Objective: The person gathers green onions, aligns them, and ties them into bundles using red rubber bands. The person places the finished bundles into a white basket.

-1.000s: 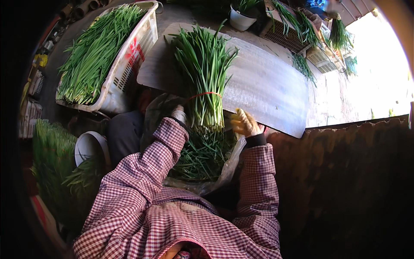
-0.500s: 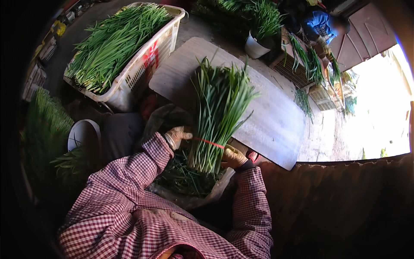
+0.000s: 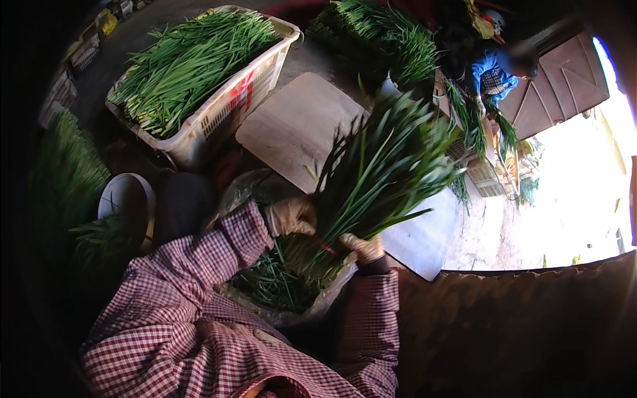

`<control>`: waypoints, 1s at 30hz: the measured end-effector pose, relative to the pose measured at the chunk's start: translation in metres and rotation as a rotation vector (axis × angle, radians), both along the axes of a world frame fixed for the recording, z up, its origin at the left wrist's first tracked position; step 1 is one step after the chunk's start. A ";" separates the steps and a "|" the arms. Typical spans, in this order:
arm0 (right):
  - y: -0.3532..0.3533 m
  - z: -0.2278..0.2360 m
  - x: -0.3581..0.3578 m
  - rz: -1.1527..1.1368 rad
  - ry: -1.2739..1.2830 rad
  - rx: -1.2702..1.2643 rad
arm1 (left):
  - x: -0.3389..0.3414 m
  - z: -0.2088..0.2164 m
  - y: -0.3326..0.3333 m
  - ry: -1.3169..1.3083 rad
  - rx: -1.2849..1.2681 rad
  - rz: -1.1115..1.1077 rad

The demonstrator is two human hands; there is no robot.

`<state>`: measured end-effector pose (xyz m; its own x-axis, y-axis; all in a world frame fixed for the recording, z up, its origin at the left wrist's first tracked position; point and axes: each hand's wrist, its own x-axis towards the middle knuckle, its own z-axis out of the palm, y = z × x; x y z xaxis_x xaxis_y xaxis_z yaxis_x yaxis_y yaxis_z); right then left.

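A thick bunch of green garlic chives (image 3: 381, 169) tilts up over a grey board (image 3: 298, 126), its leaf tips fanned toward the far right. Around its lower part runs a thin red band (image 3: 326, 247). My gloved left hand (image 3: 292, 216) is closed at the bunch's left side, fingers curled against the stalks. From the right, my gloved right hand (image 3: 363, 248) grips it near the band, thumb across the leaves; the other fingers are mostly hidden. Under the bunch's cut ends sits a clear plastic bag (image 3: 318, 308) with loose leaves in it.
A white crate (image 3: 206, 119) heaped with chives stands at the far left. Beside my left arm is a white bucket (image 3: 126, 192). More greens (image 3: 391, 40) are piled at the back. A co-worker in blue (image 3: 491, 73) handles chives over crates at the far right.
The bunch has gone from nearly upright to leaning right and away, its leaves blurred by motion. Both hands have moved with it, and my left hand has curled closer over the stalks.
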<state>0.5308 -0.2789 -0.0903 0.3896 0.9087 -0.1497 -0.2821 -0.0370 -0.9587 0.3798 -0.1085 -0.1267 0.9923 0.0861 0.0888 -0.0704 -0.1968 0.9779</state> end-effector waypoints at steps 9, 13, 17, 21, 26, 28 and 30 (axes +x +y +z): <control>0.031 0.089 0.073 0.108 -0.386 0.024 | 0.062 0.102 0.044 -0.613 0.352 0.028; 0.048 0.002 0.119 0.116 -0.524 -0.054 | 0.086 0.042 0.056 -0.538 0.429 0.106; 0.060 -0.047 0.118 0.082 -0.617 -0.133 | 0.086 0.023 0.043 -0.213 -0.311 0.013; 0.055 -0.045 0.115 0.073 -0.650 -0.144 | 0.093 0.043 0.052 -0.496 0.464 -0.023; 0.019 -0.003 0.090 0.010 -0.553 0.040 | 0.100 0.094 0.041 -0.423 0.110 -0.100; 0.002 0.020 0.068 -0.007 -0.446 0.221 | 0.109 0.113 0.041 -0.060 0.342 -0.190; -0.012 0.015 0.038 -0.144 0.192 0.160 | 0.113 0.119 0.038 -0.062 0.140 -0.227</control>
<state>0.5685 -0.2910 -0.0752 0.4949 0.8640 -0.0925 -0.4508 0.1643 -0.8774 0.4932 -0.0710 -0.0073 0.9771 -0.1555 0.1449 -0.1867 -0.3022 0.9348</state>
